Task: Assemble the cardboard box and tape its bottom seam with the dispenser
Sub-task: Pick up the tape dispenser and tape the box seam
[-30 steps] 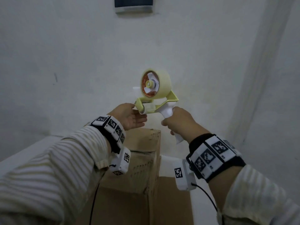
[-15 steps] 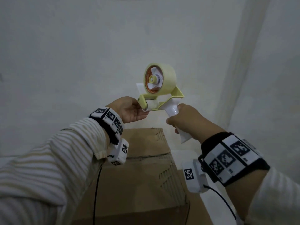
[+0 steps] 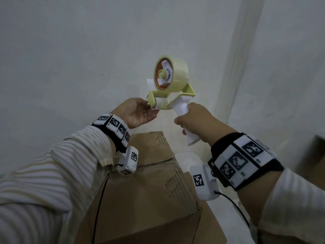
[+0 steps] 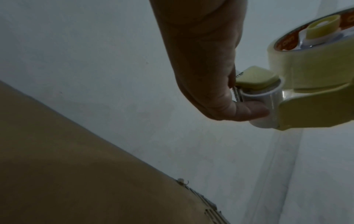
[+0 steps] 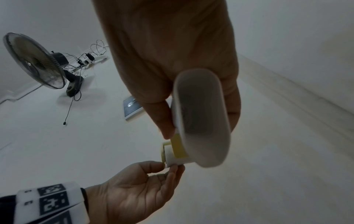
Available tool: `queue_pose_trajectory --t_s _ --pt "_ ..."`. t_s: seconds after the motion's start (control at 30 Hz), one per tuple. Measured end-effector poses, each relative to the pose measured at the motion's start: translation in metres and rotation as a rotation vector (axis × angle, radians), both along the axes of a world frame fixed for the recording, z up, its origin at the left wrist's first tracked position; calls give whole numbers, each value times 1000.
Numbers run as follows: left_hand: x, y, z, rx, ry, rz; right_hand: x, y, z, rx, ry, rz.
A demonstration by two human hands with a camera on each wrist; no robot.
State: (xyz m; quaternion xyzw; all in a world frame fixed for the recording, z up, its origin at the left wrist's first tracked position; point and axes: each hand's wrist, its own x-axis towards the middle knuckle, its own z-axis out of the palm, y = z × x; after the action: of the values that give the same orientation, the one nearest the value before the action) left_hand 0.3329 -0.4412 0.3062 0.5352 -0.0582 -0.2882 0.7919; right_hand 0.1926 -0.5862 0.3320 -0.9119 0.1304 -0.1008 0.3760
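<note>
The right hand (image 3: pixel 197 118) grips the white handle of the tape dispenser (image 3: pixel 171 88), held up above the cardboard box (image 3: pixel 151 187); the left hand (image 3: pixel 135 113) pinches at its front roller, fingers curled; the box stands below both hands.

A black standing fan (image 5: pixel 36 60) is sitting beside tangled cables (image 5: pixel 90 56); a grey framed panel (image 5: pixel 132 108) is showing nearby.

Looked like a bare, dim indoor room: plain white walls (image 3: pixel 88 67), pedestal fan (image 5: pixel 36 62), loose cables (image 5: pixel 91 51), white floor (image 5: pixel 95 144).
</note>
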Motion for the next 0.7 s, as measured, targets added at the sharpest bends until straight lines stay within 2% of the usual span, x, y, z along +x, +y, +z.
queue_pose_trajectory --t_s 0.17,0.3,0.43,0.53,0.7 --pt "0 -4 -2 39 20 51 2 2 0 81 14 -26" --pt "7 -5 -6 55 60 75 3 5 -3 60 -1 -29" --pt "10 -4 -8 134 9 38 2 6 -4 19 16 -30" --pt "11 -3 -6 307 -73 6 0 7 -3 -29 38 -20" --pt "17 -20 1 837 -411 43 -5 19 -6 -265 143 53"
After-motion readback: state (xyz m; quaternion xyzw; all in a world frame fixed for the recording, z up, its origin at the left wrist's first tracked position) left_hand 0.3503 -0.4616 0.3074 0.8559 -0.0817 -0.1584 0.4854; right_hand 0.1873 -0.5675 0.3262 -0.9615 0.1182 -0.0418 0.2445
